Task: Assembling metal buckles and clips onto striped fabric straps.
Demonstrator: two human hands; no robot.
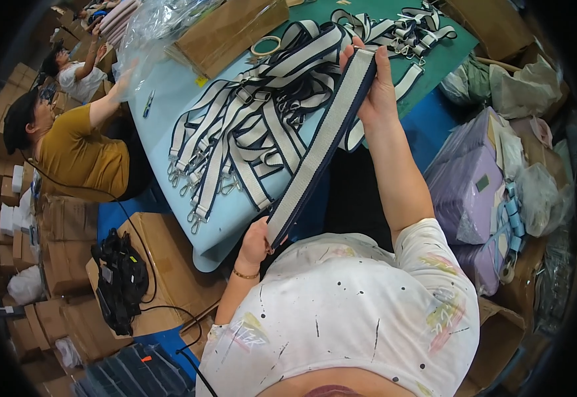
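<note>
A cream webbing strap with navy edges (325, 142) is stretched at a slant in front of me, above the near edge of the table. My left hand (257, 242) is closed on its lower end, close to my body. At the upper, farther end my right hand (375, 89) grips the strap, with the thumb along one side and the fingers behind. Behind it, a tangled pile of matching straps (235, 135) with silver swivel clips covers much of the table (212, 235). More straps with metal hardware (420, 30) lie at the far right.
A cardboard box (235, 36), a tape roll (266, 45) and small snips (149, 104) are on the table. A co-worker in a mustard top (80, 159) is at its left side. Below stands a carton (169, 278) with a black bag (120, 281). Wrapped purple goods (467, 178) are stacked right.
</note>
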